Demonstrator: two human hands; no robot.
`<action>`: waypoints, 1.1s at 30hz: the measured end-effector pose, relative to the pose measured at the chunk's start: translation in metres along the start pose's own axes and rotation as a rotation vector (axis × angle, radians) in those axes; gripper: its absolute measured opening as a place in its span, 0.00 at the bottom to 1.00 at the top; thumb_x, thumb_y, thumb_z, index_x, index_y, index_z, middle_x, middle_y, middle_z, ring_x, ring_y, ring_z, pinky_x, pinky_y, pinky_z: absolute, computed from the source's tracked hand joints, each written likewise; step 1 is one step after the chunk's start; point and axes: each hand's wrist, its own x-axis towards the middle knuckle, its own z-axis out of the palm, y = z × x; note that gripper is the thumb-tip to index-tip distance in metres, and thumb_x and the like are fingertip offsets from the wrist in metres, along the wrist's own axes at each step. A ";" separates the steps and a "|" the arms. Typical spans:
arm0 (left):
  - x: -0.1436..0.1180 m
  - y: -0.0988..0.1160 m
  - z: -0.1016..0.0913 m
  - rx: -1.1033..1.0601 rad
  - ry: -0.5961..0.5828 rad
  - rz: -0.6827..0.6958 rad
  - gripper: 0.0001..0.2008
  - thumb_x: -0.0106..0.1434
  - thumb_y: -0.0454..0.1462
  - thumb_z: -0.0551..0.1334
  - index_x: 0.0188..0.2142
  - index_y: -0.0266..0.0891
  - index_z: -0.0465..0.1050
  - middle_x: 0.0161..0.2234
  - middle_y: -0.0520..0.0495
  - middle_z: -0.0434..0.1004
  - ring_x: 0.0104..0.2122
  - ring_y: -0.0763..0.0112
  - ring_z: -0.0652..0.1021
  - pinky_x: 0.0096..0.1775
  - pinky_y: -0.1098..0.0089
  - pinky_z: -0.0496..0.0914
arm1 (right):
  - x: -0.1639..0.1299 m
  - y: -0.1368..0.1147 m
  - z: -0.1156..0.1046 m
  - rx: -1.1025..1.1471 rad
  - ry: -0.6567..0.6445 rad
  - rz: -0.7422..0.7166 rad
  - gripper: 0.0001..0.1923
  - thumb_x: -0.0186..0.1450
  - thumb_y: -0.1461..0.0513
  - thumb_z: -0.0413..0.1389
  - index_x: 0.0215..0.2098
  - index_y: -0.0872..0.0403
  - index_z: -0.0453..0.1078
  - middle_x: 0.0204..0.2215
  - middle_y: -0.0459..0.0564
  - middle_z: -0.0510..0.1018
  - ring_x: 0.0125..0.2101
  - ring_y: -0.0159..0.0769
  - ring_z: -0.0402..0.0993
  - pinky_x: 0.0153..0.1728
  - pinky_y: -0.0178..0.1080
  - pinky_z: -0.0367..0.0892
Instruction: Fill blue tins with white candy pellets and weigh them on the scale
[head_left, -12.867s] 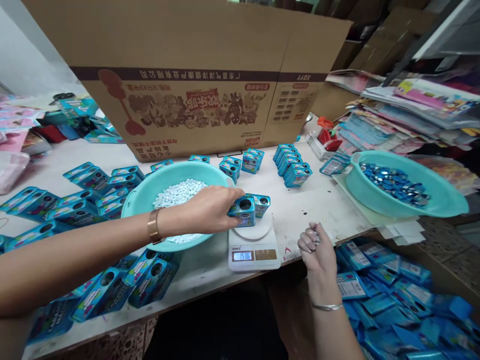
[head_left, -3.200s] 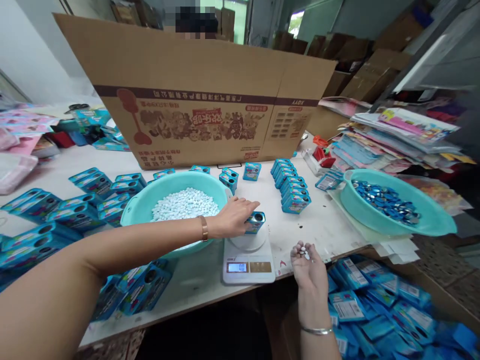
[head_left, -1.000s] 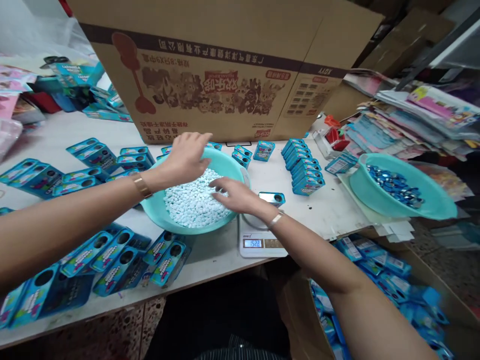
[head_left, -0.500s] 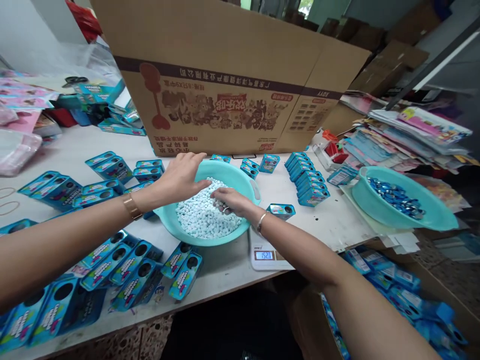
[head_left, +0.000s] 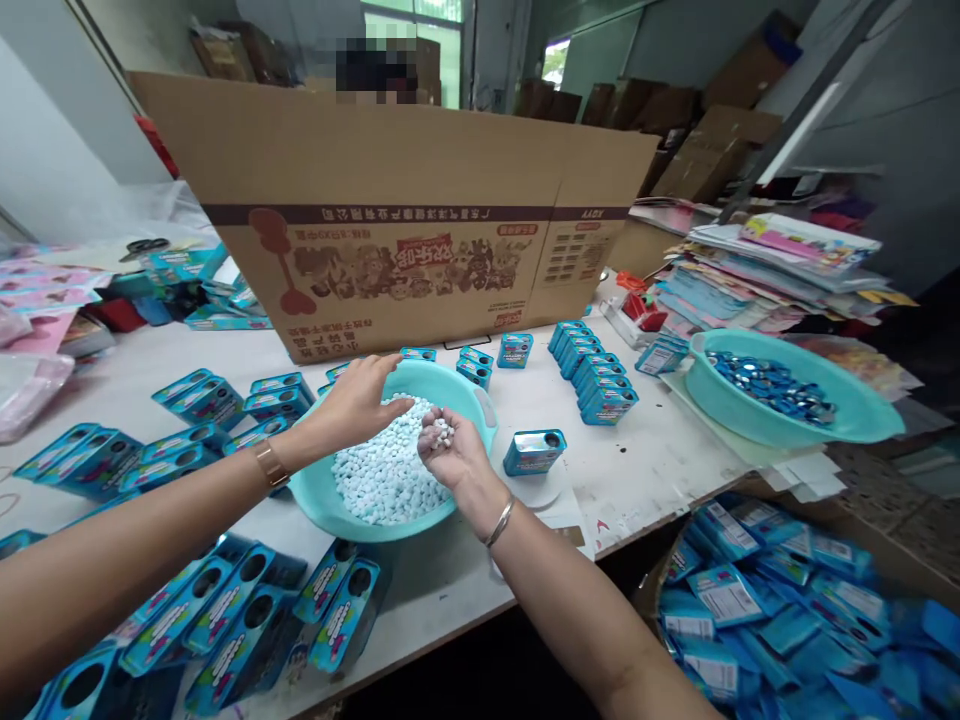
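Tablets in hand: our right hand (head_left: 450,452) is cupped palm-up over the near rim of the teal basin (head_left: 330,500), fingers curled around a small clump of white tablets (head_left: 444,431). Half-closed, not a fist, so a few sit loose on top.

Left hand: our left hand (head_left: 352,402) hangs flat and relaxed above the tablet pile (head_left: 382,470), fingers spread loosely, tips right by the right hand's clump. It holds nothing that we can see; whether the fingertips actually touch the pile we can't tell.

How we'd do it well: keep the cupped hand over the basin while picking through the clump, so strays drop back in and not onto the table (head_left: 645,460). We'd take tablets a pinch at a time for the tin's small round hole.

Tin: the open blue tin (head_left: 534,452) stands on the white round scale platform (head_left: 541,488), just right of the basin, apart from both hands. The scale's display is hidden behind our right forearm.

Near left: empty blue tins (head_left: 247,620) lie along the table edge.

Farther out: a row of closed tins (head_left: 596,375), a second teal basin (head_left: 862,420) of shiny blue caps (head_left: 765,378), then the big cardboard carton (head_left: 405,210) at the back.
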 end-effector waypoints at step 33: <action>0.045 0.140 0.083 -0.137 -0.299 0.212 0.32 0.60 0.45 0.64 0.60 0.36 0.61 0.53 0.37 0.71 0.52 0.52 0.72 0.52 0.59 0.66 | -0.098 -0.156 -0.088 -1.506 0.072 -0.733 0.16 0.61 0.49 0.57 0.29 0.53 0.68 0.22 0.43 0.68 0.23 0.30 0.61 0.25 0.34 0.59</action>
